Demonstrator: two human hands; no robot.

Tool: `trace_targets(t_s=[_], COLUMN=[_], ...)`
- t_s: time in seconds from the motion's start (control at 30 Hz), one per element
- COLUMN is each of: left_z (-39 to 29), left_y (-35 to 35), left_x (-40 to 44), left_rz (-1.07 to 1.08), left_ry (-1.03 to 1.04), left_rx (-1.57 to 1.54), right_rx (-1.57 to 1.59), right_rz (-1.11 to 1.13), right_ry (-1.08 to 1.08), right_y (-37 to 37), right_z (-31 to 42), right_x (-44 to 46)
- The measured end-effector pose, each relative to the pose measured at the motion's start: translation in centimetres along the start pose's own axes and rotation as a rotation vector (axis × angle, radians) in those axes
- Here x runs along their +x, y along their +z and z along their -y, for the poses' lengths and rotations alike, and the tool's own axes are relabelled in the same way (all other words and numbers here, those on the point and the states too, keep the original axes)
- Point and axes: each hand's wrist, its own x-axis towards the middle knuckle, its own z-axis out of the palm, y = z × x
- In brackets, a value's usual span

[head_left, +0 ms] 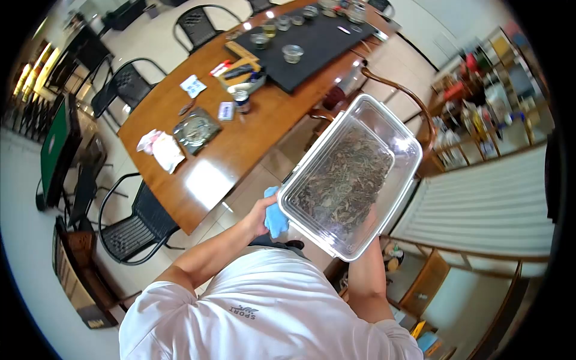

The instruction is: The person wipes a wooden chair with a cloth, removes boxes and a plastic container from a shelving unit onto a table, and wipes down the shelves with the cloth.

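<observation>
A clear plastic storage box [406,144] with a pale rim is held tilted in front of my chest. Dry, dark leaf-like pieces [348,174] lie inside it. My left hand [259,216] is closed around a light blue cloth [276,217] at the box's left corner; the cloth touches the rim. From below, my right hand [371,221] supports the lower right side of the box. It shows faintly through the plastic, and its fingers are mostly hidden.
A wooden table [264,135] stands ahead, bearing a glass ashtray [197,129], a can [242,101], and a black tray [318,48] with several small glass vessels. A wooden chair [420,102] is just beyond the box. Cluttered shelves [480,114] stand right; black chairs [141,219] left.
</observation>
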Motion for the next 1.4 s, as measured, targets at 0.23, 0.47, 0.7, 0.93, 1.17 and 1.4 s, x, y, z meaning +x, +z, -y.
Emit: trace_targets(t_s=[0.23, 0.47, 0.7, 0.93, 1.17, 1.4], left_z=[-3.7, -0.3, 4.7, 4.8, 3.3, 1.2], left_y=[-6.1, -14.2, -16.2, -14.6, -13.7, -12.7], left_x=[-6.5, -6.7, -1.4, 4.7, 7.8, 8.1], left_rz=[-0.236, -0.316, -0.368, -0.409, -0.401, -0.289], left_ry=[0.229, 0.493, 0.56, 0.569, 0.545, 0.592], left_rx=[-0.253, -0.541, -0.728, -0.83, -0.907, -0.896], right_rx=[-0.135, -0.243, -0.321, -0.386, -0.404, -0.41], right_rz=[0.254, 0.372, 0.42, 0.466, 0.509, 0.531], right_ry=[0.167, 0.334, 0.411, 0.432, 0.446, 0.452], right_y=[12.0, 18.8, 19.7, 19.8, 19.9, 19.6], right_z=[-5.9, -14.8, -19.6, -21.1, -21.9, -22.6], right_x=[12.8, 19.4, 24.9, 31.1, 36.0, 37.9])
